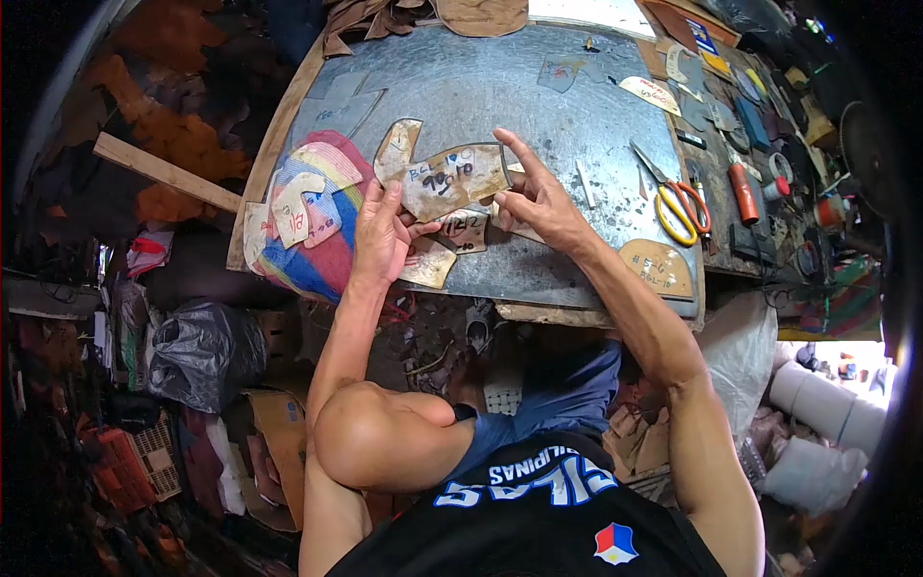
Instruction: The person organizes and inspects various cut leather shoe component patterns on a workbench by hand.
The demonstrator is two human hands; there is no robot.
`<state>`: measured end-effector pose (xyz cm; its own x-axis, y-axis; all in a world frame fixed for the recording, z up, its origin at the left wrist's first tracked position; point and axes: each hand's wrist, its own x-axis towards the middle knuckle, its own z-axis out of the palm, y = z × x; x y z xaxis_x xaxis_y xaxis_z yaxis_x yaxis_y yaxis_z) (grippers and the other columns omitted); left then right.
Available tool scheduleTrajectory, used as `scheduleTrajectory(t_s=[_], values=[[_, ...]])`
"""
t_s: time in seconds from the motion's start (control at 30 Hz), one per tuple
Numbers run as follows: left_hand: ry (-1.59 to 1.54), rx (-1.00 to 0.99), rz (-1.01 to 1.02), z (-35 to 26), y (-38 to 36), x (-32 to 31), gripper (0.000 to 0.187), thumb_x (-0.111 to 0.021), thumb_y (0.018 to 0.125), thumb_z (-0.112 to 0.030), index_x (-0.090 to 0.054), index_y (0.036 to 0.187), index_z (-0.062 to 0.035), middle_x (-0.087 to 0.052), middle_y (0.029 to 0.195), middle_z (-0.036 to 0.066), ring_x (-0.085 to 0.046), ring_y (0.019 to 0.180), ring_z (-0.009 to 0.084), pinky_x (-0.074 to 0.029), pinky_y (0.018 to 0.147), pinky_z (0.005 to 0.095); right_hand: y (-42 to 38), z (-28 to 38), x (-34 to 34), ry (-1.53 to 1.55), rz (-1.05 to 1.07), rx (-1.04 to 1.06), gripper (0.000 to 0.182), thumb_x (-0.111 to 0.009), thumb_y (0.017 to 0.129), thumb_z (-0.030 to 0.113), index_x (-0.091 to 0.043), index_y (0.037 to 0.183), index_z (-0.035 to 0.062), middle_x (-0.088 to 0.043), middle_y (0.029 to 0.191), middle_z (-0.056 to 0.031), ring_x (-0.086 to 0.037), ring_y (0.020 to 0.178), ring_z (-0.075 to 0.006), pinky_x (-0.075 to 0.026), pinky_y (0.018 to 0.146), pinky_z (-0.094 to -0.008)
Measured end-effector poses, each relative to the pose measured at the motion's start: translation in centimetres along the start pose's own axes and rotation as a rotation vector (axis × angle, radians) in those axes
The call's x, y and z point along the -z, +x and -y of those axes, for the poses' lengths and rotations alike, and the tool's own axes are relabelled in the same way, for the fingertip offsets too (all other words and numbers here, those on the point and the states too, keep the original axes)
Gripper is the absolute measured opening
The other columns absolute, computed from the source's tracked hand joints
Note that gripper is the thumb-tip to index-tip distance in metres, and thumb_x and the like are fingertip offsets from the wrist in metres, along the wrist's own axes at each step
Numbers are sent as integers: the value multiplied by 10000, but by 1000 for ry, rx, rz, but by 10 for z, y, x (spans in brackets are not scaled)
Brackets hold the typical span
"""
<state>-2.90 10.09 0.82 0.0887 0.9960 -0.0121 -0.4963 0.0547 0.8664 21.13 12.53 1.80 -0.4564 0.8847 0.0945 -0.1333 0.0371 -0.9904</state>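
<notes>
A grey metal-topped desk (500, 87) fills the upper middle of the view, its sheet scratched and dull, with a wooden edge along the left side. On its left part lies a bright striped cloth (322, 255) in red, blue and yellow, hanging slightly over the front edge, with a pale cut pattern piece (293, 207) resting on top of it. Below the desk, at the left, sits a dark plastic bag (202, 351) among heaped scraps.

Near the middle of the desk lies a brown cardboard pattern (442, 178), irregular in outline and marked with handwriting. The left hand (383, 236) rests at its lower left edge, fingers bent and pressed down on the card, thumb touching a smaller card piece (428, 262) just below. The right hand (534, 197) sits at the pattern's right edge, its forefinger stretched out straight along the top corner while the other fingers curl and pinch a second small labelled piece (464, 231) lying partly under the big pattern.

At the front right corner of the desk lies a rounded tan piece (659, 267) with writing. Further right, well apart from the hands, lie scissors (673, 202) with yellow and orange handles, and beside them an orange cylindrical tool (742, 192).
</notes>
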Motion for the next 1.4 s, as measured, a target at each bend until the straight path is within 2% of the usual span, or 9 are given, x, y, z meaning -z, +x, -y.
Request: scheduleTrajectory(t_s=[0.17, 0.5, 0.57, 0.6, 0.63, 0.73, 0.87, 1.0, 1.4], values=[[-5, -7, -5, 0, -1, 1, 290, -462, 997, -251, -423, 1248, -110, -610, 1136, 87, -666, 932, 213, -610, 663, 351, 0, 2, 2, 64, 41, -31, 681, -544, 884, 90, -229, 1486, 144, -655, 879, -96, -574, 656, -101, -488, 625, -264], [-8, -28, 20, -2, -1, 2, 311, -458, 999, -234, -403, 1280, -113, -596, 1161, 85, -665, 942, 214, -612, 649, 338, 0, 6, 2, 78, 62, -84, 680, -577, 910, 96, -216, 1485, 145, -666, 883, -106, -620, 631, -120, -485, 582, -234], [1, -71, 35, -2, -2, -4, 377, -460, 997, -220, -343, 1340, -118, -574, 1196, 89, -663, 944, 214, -612, 635, 332, 1, 0, 3, 144, 43, -84, 663, -560, 915, 72, -222, 1481, 143, -663, 885, -117, -621, 631, -129, -493, 585, -243], [20, -88, 47, -4, -2, -5, 509, -466, 993, -213, -224, 1434, -137, -554, 1230, 93, -662, 946, 212, -611, 630, 332, 1, -1, 3, 140, 37, -89, 651, -550, 918, 57, -225, 1477, 135, -659, 882, -129, -621, 629, -136, -499, 592, -248], [26, -101, 40, -5, -2, -8, 509, -466, 993, -213, -224, 1434, -137, -554, 1230, 93, -662, 946, 212, -611, 630, 332, 1, -1, 2, 140, 50, -82, 651, -550, 918, 57, -225, 1477, 135, -659, 882, -129, -621, 629, -136, -499, 592, -248], [67, -144, 10, -6, -3, -11, 677, -487, 984, -205, -52, 1500, -157, -546, 1255, 122, -654, 932, 190, -603, 658, 322, 2, -3, 1, 154, 25, -57, 644, -565, 912, 99, -253, 1473, 147, -670, 879, -114, -627, 650, -109, -483, 560, -236], [175, -223, -62, 1, 0, -5, 687, -489, 984, -157, -42, 1503, -99, -607, 1151, 130, -621, 896, 120, -539, 747, 258, 2, -6, 1, 102, 18, -49, 643, -553, 911, 84, -248, 1474, 147, -671, 890, -120, -629, 652, -109, -486, 562, -239], [236, -232, -51, 0, -1, -2, 686, -486, 986, -156, -42, 1505, -90, -629, 1112, 124, -620, 901, 110, -520, 756, 237, 2, -4, -2, 97, 1, -66, 643, -550, 910, 80, -245, 1473, 145, -669, 898, -126, -629, 646, -114, -498, 569, -251], [442, -258, -63, 4, 2, 7, 638, -484, 985, -148, -111, 1498, -80, -660, 938, 78, -604, 773, 65, -483, 643, 210, 1, -2, -1, 102, 16, -71, 650, -535, 926, 47, -202, 1475, 151, -660, 901, -147, -637, 642, -146, -510, 592, -260]])
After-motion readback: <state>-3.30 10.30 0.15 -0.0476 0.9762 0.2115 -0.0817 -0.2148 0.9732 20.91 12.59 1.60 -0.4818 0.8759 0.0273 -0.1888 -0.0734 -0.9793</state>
